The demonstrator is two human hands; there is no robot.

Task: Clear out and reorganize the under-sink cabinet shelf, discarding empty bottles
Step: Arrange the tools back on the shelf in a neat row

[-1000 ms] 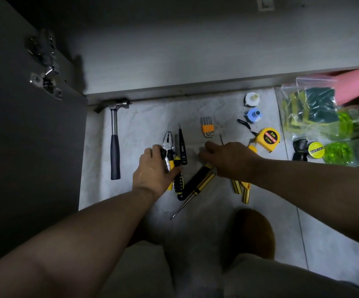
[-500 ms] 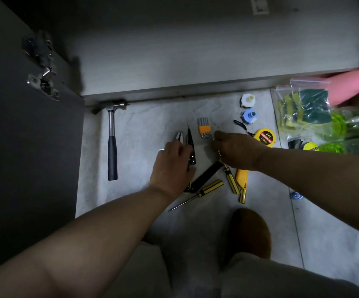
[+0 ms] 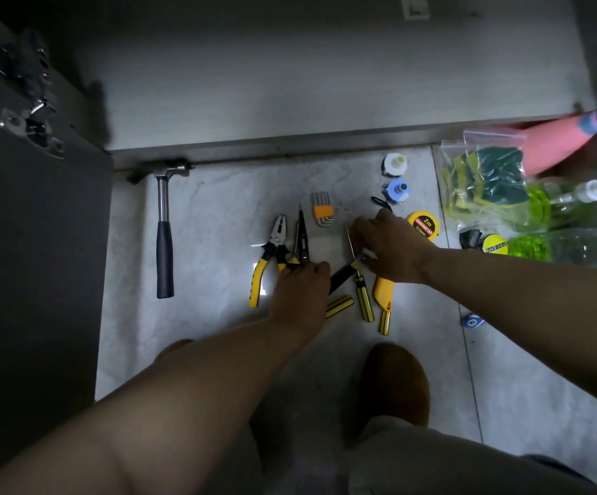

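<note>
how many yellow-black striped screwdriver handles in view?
3: one handle right of the left hand, one below the right hand, one below the yellow utility knife. Hands may hide more.

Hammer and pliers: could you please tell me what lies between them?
Nothing: the floor between the hammer and the pliers is bare, as the head view shows.

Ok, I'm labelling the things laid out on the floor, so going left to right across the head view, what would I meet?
Hammer → yellow-handled pliers → orange hex key set → yellow tape measure → zip bag of sponges
</note>
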